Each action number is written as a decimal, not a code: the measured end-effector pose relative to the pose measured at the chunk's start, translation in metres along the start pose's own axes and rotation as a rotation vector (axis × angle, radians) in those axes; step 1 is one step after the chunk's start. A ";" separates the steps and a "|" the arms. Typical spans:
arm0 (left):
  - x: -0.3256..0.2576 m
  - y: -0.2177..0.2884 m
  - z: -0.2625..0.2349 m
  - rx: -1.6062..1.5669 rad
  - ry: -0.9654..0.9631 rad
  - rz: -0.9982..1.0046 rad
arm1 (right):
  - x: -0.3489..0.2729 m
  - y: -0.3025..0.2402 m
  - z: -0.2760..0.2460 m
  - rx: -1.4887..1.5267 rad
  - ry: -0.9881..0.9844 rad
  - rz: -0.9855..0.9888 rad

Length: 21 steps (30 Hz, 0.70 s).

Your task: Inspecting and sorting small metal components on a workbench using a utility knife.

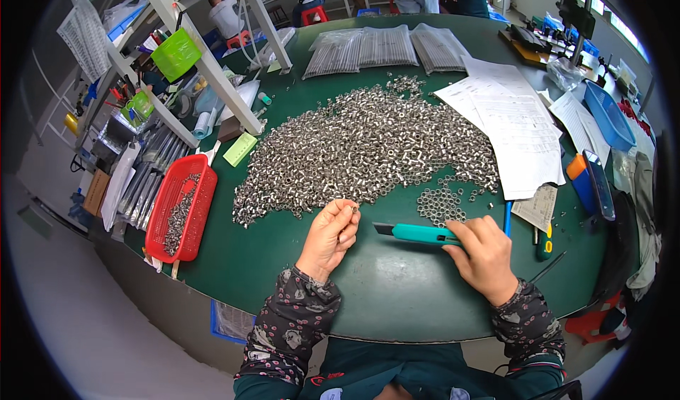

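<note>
My left hand [331,231], frame centre, pinches a small metal nut [353,207] in closed fingertips; my right hand [485,257] grips a teal knife [418,233].

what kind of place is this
Most likely a small-parts assembly workshop. A big heap of metal nuts covers the green table, a red basket holds more, and bagged metal rods lie at the far edge.

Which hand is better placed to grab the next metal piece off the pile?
Left. The left hand, pinching one small metal piece, sits at the near edge of the pile of metal pieces. The right hand is on the teal utility knife.
</note>
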State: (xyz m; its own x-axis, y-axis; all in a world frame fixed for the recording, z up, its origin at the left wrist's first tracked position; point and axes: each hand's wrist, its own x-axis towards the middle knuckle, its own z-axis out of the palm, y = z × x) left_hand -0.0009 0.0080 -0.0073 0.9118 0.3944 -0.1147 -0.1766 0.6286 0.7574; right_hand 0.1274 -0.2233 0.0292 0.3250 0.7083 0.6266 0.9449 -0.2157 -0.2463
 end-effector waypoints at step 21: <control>0.000 -0.003 0.004 0.109 0.004 0.007 | -0.009 0.001 0.006 0.274 -0.186 0.257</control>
State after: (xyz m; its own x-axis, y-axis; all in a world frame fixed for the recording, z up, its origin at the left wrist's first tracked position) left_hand 0.0012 0.0034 -0.0072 0.9093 0.4009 -0.1116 -0.1411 0.5492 0.8237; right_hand 0.1258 -0.2260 0.0193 0.5124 0.7697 0.3808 0.7803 -0.2323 -0.5806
